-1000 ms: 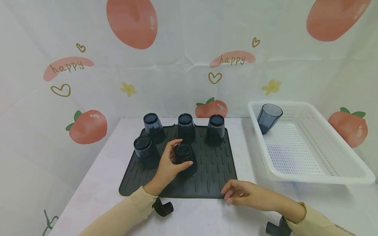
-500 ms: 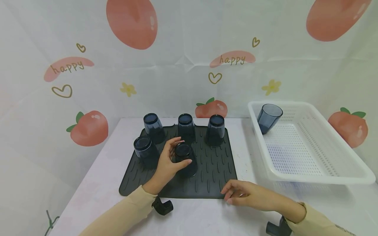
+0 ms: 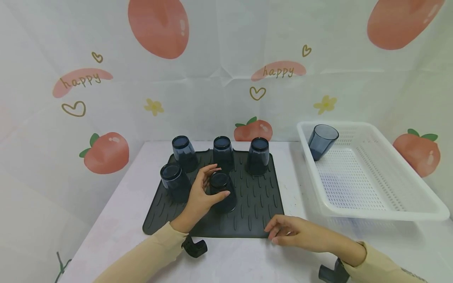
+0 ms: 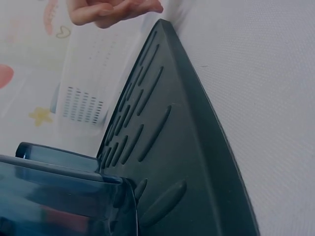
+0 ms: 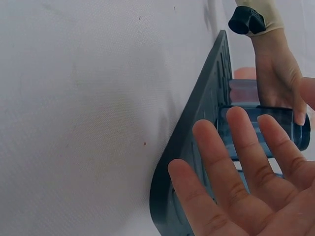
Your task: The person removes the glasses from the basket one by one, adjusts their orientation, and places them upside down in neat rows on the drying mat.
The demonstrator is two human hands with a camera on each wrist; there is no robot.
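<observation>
My left hand (image 3: 199, 199) curls round an upside-down dark blue drinking glass (image 3: 225, 203) standing on the black ridged drying mat (image 3: 256, 220). Its thumb lies across the near side, and the fingers reach behind near the upturned base. In the right wrist view the left thumb lies against that glass (image 5: 283, 129). Behind and to the left stand several more upturned glasses: one at left (image 3: 173, 179), and a back row with a left glass (image 3: 184, 151), a middle glass (image 3: 223, 153) and a right glass (image 3: 259, 157). My right hand (image 3: 299, 235), fingers loosely bent and holding nothing, is at the mat's front right corner.
A white perforated plastic basket (image 3: 385, 214) stands at the right of the white-covered table (image 3: 240, 259). One blue glass (image 3: 323, 139) leans inside its back left corner. A printed cloth (image 3: 198, 98) hangs behind the table.
The left hand's thumb and fingers have shifted slightly at the glass, a little upward in view, between the first frame and the second. The glasses and the right hand stay in place.
</observation>
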